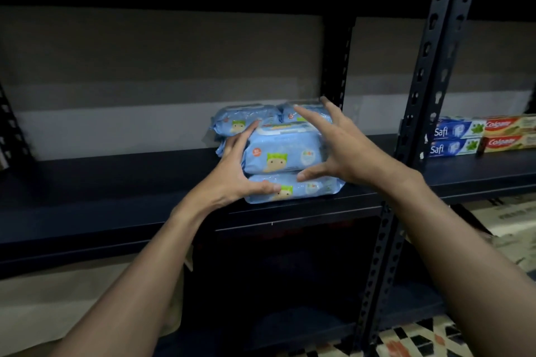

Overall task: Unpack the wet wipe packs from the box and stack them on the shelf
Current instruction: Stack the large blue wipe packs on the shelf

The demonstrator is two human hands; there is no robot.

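In the head view, the wet wipe packs are being kept on the dark shelf board [116,182], toward its right end. Two are lying one on the other at the front, and two rear packs [240,122] are sitting just behind them. The upper front pack [284,151] is being framed by both hands. The left hand [237,165] is being laid with straight, spread fingers along the pack's left side, its thumb on the lower front pack [293,188]. The right hand [345,151] is being held open as well, fingers splayed over the top right corner, so nothing is being gripped. The step is probably being done to square the upper pack on the lower one. Since the film looks smooth and the filling soft, both sides should be pressed evenly and the pack guided backward, because the lower pack is lying close to the board's front edge. The upright post [417,113] is standing near on the right, with the toothpaste boxes [452,136] beyond it. A long stretch of board is showing on the left, where further stacks could be started.
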